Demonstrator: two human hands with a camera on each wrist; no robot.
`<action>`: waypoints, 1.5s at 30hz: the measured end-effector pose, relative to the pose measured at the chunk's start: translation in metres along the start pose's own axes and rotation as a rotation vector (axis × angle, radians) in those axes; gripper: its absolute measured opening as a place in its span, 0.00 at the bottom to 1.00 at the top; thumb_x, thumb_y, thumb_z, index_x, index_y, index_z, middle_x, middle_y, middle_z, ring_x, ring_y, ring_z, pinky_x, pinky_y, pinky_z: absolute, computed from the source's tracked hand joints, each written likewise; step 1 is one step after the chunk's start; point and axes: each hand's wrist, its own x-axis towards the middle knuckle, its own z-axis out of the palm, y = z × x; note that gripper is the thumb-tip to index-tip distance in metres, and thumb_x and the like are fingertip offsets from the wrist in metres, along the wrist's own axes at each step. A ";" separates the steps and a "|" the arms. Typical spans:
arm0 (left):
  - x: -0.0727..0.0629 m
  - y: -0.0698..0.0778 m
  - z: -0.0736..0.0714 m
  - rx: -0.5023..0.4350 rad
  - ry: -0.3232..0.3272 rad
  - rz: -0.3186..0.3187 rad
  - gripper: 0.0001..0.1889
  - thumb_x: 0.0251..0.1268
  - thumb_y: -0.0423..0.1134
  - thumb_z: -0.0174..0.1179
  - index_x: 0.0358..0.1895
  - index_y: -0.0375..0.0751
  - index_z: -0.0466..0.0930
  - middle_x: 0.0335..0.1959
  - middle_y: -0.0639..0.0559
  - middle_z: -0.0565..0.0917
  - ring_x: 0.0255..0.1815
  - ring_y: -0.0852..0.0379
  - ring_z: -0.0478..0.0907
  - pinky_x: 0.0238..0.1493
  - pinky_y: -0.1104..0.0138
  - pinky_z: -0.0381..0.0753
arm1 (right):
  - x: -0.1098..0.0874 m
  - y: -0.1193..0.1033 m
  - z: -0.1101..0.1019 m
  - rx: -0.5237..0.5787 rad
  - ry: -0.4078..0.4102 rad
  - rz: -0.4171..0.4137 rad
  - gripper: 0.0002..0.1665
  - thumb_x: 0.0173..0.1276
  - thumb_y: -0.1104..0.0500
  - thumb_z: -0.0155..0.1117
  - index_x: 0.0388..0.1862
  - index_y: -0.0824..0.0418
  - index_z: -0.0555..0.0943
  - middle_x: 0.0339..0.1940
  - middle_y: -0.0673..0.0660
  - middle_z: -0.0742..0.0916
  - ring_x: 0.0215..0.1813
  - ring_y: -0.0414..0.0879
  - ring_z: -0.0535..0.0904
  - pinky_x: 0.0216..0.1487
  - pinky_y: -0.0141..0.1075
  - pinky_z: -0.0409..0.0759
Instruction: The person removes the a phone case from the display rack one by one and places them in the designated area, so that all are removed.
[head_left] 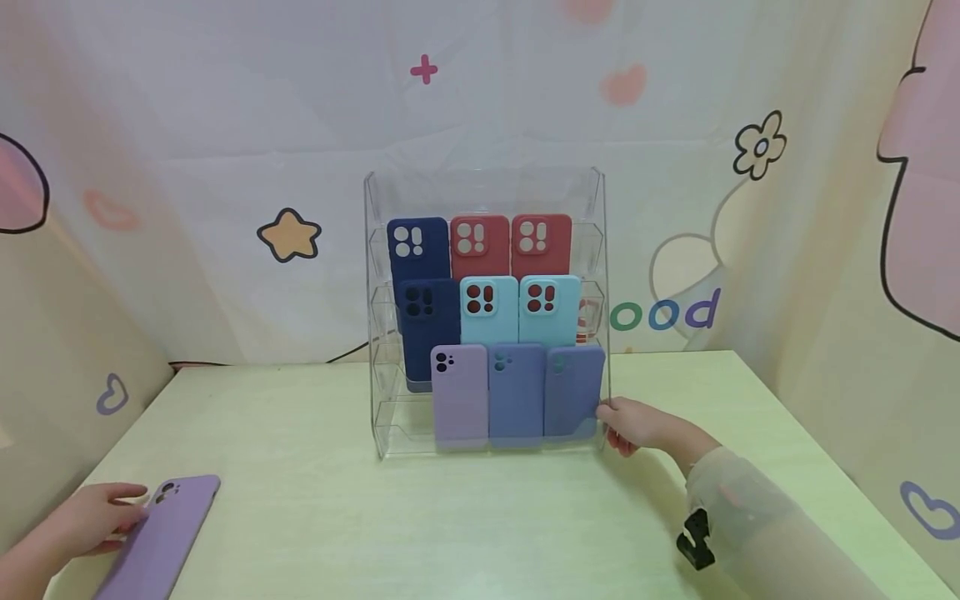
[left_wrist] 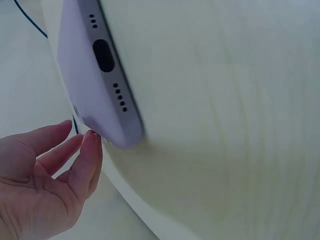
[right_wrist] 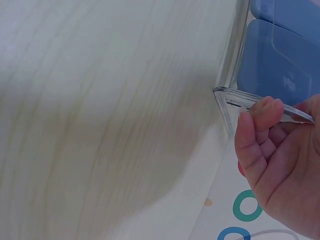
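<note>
- While the right hand [head_left: 637, 423] is at the rack's four o'clock, thumb and bent fingers are pinching the upright side wall [right_wrist: 242, 97] of the clear rack [head_left: 480, 190], by its lower front corner!
- Over at the rack's eight o'clock, the left hand [head_left: 97, 518] has its fingers loosely bent and slightly parted, thumb away from the fingertips, no pinch to report; the fingertips sit right at the edge of a lavender case [head_left: 161, 542], though whether they press on it I cannot tell.
- That lavender case is on the table [head_left: 315, 517], also at the rack's eight o'clock, its camera-opening end aimed at one o'clock; the left wrist view catches the dark port slot in its bottom edge.
- Three tiers are filled in the rack! Front row, reading from nine o'clock to three: one lilac case [head_left: 461, 408], then two blue cases [head_left: 516, 396], the last one just beside the gripped wall.
- Middle row, same direction: a navy case [head_left: 431, 342], then two light-blue cases [head_left: 489, 329]; the back row has another navy case [head_left: 420, 265] and two red cases [head_left: 542, 262].
- Out between four and five o'clock, a black clip [head_left: 697, 542] hangs at the right arm's pale sleeve [head_left: 780, 533].
- On the backdrop [head_left: 247, 100], an orange star [head_left: 288, 236] shines near ten o'clock, a flower [head_left: 761, 147] at two.
</note>
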 end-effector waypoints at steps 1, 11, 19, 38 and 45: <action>0.000 0.001 -0.001 0.003 0.007 0.008 0.26 0.64 0.29 0.49 0.57 0.10 0.53 0.39 0.29 0.78 0.37 0.52 0.78 0.34 0.62 0.79 | 0.000 0.000 0.000 -0.001 -0.001 0.001 0.19 0.73 0.57 0.35 0.28 0.67 0.69 0.18 0.53 0.73 0.20 0.44 0.68 0.26 0.35 0.70; -0.007 0.046 0.002 0.028 0.064 0.145 0.28 0.70 0.40 0.50 0.63 0.19 0.59 0.54 0.28 0.73 0.37 0.72 0.73 0.37 0.65 0.78 | 0.001 0.001 0.000 -0.001 0.004 -0.001 0.21 0.72 0.58 0.34 0.25 0.67 0.70 0.16 0.53 0.72 0.18 0.43 0.66 0.24 0.34 0.68; -0.013 0.093 0.031 -0.091 0.012 0.251 0.28 0.69 0.43 0.52 0.65 0.26 0.61 0.59 0.31 0.71 0.43 0.73 0.74 0.42 0.67 0.77 | 0.000 0.004 0.001 -0.008 0.003 -0.023 0.21 0.71 0.59 0.34 0.23 0.66 0.70 0.16 0.52 0.71 0.18 0.43 0.66 0.23 0.34 0.67; -0.004 0.177 0.098 -0.349 -0.072 0.398 0.26 0.68 0.43 0.53 0.65 0.33 0.65 0.59 0.40 0.73 0.55 0.51 0.74 0.54 0.61 0.73 | -0.004 -0.003 -0.001 -0.015 0.006 -0.041 0.21 0.71 0.60 0.34 0.23 0.67 0.70 0.16 0.52 0.71 0.18 0.43 0.66 0.24 0.34 0.67; 0.010 0.211 0.133 -0.422 -0.104 0.434 0.24 0.69 0.39 0.53 0.65 0.34 0.64 0.60 0.39 0.73 0.58 0.47 0.72 0.56 0.56 0.71 | -0.001 -0.004 -0.001 -0.006 -0.014 -0.036 0.21 0.71 0.60 0.33 0.22 0.66 0.69 0.15 0.52 0.71 0.17 0.42 0.64 0.23 0.33 0.65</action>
